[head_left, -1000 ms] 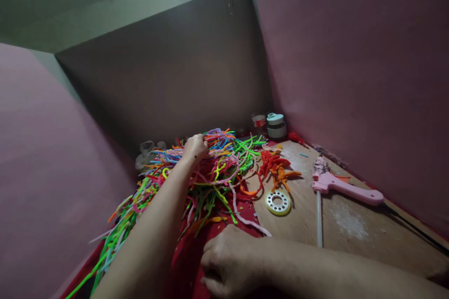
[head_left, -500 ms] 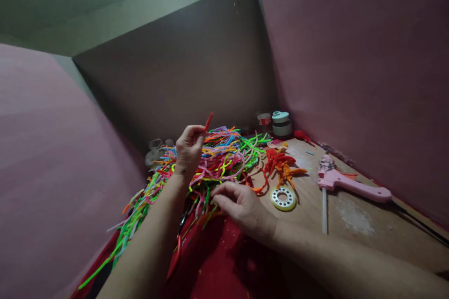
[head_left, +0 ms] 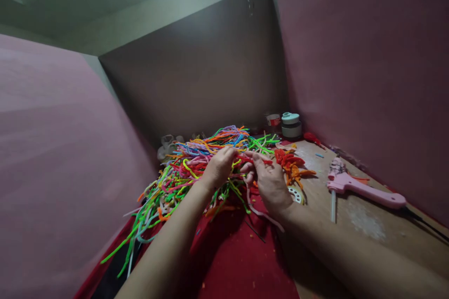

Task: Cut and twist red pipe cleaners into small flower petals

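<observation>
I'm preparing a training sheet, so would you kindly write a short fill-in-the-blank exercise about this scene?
1. The right hand holds a ____ fuzzy stem.
2. The glue gun has a ____ body.
3. In the picture, the heap of stems lies to the ____ of the glue gun.

Missing words: red; pink; left.

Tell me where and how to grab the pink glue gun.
Take the glue gun by its handle, likely best from the person's right: it lies on the board with that long, slim handle reaching rightward, while the clear stick juts toward the viewer from the body.
</observation>
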The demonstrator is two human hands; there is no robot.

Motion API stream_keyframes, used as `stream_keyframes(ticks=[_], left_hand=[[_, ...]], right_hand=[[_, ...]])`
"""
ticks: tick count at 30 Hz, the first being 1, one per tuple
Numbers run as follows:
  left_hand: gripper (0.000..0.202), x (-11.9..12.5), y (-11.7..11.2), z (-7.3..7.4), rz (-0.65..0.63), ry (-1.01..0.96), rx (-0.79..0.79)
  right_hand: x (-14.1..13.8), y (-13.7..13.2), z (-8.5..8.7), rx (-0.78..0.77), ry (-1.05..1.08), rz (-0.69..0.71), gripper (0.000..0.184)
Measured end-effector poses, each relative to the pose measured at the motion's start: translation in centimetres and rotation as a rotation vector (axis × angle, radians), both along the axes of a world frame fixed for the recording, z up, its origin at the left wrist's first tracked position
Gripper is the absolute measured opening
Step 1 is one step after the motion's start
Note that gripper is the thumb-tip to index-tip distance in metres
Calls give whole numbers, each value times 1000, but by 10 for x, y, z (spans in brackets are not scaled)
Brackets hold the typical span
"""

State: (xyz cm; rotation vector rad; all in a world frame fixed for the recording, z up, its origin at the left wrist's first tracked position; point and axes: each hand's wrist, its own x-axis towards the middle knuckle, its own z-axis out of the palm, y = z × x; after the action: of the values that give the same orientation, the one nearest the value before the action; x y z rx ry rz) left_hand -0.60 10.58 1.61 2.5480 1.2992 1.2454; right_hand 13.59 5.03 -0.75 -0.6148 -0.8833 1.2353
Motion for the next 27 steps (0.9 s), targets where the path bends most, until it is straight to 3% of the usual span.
stream_keyframes(ticks=[6,9,11,14,17,18,19,21,24,27], left_hand=[[15,-39,37,2,153,-168,-90],[19,-47,42,7,190,-283,-119],[23,-46,38,12,198,-355,-118],[23,-39,18,22,175,-404,-105],[29,-29,-18,29,78,-374,-173],[33,-26,-31,29,10,-355,-253],[39,-23,-44,30,-137,-380,-447],[39,-17,-65,28,-320,-539,-665],[16,-11,-80,20,-323,-839,-641],[14,-7,-76,8,-317,-1073,-616]], right_hand=[[9,-29,7,430,-263,-112,24],[16,-44,10,789,-471,-224,28],[17,-48,10,905,-505,-220,35],[12,-47,6,804,-428,-164,36],[4,-42,4,623,-290,-37,24],[2,-41,3,542,-234,29,20],[0,-39,3,458,-175,102,17],[-2,-35,3,305,-71,244,13],[-4,-28,1,138,47,390,14],[-4,-20,-1,24,163,423,21]])
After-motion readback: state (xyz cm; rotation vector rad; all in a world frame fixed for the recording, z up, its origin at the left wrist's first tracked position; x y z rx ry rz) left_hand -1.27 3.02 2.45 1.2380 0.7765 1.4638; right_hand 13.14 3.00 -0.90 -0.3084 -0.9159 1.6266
